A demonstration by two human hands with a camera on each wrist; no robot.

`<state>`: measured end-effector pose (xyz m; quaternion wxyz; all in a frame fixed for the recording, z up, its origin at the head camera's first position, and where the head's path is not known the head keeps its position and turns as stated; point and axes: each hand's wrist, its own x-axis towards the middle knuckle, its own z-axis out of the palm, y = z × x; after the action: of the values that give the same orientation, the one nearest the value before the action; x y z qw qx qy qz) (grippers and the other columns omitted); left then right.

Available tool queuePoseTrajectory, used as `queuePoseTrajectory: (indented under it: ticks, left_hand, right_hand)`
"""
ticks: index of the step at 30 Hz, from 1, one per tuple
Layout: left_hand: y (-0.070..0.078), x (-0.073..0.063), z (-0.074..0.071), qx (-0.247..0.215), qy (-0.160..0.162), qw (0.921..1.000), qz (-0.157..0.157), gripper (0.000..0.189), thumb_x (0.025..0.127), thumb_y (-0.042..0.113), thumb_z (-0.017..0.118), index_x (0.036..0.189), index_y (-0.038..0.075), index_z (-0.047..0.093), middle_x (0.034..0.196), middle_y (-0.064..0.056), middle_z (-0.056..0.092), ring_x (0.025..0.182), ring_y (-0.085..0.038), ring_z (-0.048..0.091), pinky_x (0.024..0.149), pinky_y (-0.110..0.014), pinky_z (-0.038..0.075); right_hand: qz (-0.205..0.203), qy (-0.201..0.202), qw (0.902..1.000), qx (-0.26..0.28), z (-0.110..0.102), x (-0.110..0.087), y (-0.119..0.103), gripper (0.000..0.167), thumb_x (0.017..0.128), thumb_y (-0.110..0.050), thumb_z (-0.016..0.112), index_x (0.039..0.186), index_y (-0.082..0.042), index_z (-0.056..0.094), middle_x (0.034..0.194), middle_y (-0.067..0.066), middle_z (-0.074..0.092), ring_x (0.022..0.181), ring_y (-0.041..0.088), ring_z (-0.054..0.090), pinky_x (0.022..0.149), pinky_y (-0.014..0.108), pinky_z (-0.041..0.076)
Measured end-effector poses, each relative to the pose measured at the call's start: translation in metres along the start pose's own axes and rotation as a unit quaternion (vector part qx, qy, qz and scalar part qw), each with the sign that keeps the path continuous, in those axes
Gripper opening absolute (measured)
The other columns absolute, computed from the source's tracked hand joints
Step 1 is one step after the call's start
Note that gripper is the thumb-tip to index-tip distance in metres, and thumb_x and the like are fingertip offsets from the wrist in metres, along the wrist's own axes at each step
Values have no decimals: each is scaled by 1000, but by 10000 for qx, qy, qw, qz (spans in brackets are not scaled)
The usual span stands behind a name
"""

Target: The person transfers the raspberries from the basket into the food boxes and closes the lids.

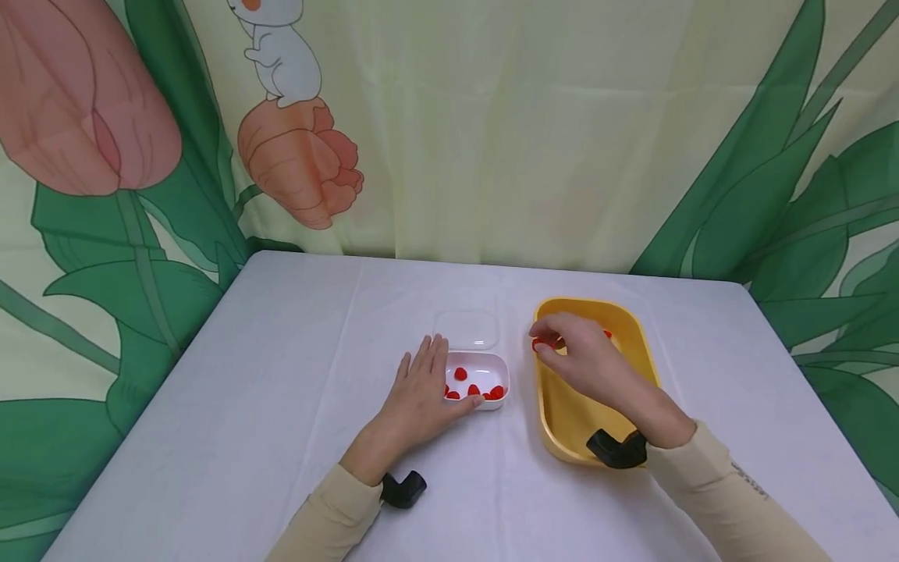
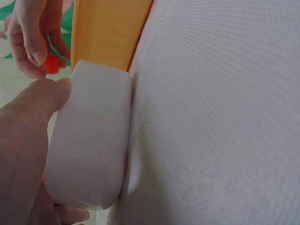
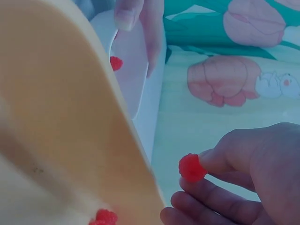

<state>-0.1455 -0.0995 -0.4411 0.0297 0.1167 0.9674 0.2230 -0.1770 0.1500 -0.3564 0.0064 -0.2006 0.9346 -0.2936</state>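
My right hand (image 1: 586, 355) pinches a red raspberry (image 3: 192, 167) between thumb and fingertips, above the left rim of the yellow tray (image 1: 555, 437). A red raspberry piece (image 3: 107, 217) shows inside the tray in the right wrist view. To the left stands a small white box (image 1: 500, 367) with several raspberries (image 1: 460, 374) in it, most along its near side. My left hand (image 1: 417, 398) rests against this box, its straight fingers along the left side and the thumb at the near rim. In the left wrist view the thumb touches the box's upper corner.
A clear plastic lid (image 1: 466, 329) lies just behind the white box on the white-covered table (image 1: 281, 406). Beyond the table's far edge hangs a curtain (image 1: 492, 140) printed with flowers and leaves. The tray and box stand a short gap apart.
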Motion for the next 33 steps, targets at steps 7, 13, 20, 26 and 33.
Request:
queuePoseTrajectory:
  ticks: [7, 13, 20, 26, 33]
  left_hand:
    - [-1, 1, -3, -2, -7, 10000, 8, 105, 84, 67, 60, 158, 7, 18, 166, -11, 21, 155, -29, 13, 123, -57, 14]
    - [-2, 0, -3, 58, 12, 9999, 98, 104, 84, 67, 60, 158, 5, 19, 165, -12, 22, 155, -31, 15, 123, -58, 16]
    - [-2, 0, -2, 42, 53, 9999, 118, 104, 83, 66, 61, 157, 5, 20, 165, -13, 24, 154, -32, 16, 122, -59, 17]
    - [-1, 1, -2, 59, 59, 9999, 139, 103, 84, 65, 62, 157, 5, 21, 164, -13, 24, 154, -33, 16, 122, -60, 17]
    - [-1, -1, -2, 59, 0, 9999, 113, 103, 84, 64, 63, 157, 5, 20, 165, -13, 23, 154, -33, 16, 122, -60, 17]
  right_hand:
    - [-208, -49, 9997, 120, 8, 4, -9, 17, 91, -5, 63, 107, -9, 70, 100, 3, 70, 95, 21, 65, 88, 45, 56]
    - [-235, -329, 9989, 227, 14, 7, -18, 21, 91, -6, 65, 112, -8, 69, 106, 4, 70, 98, 21, 64, 87, 43, 58]
    - [-109, -533, 9981, 305, 24, 11, -25, 23, 91, -9, 67, 114, -9, 69, 110, 4, 69, 101, 20, 63, 89, 39, 57]
    - [-38, -641, 9975, 296, 32, 14, -29, 27, 90, -9, 70, 116, -7, 68, 111, 4, 69, 102, 21, 64, 88, 39, 58]
    - [-131, -748, 9968, 232, 40, 17, -30, 29, 88, -8, 72, 117, -6, 68, 109, 6, 70, 101, 21, 66, 88, 39, 59]
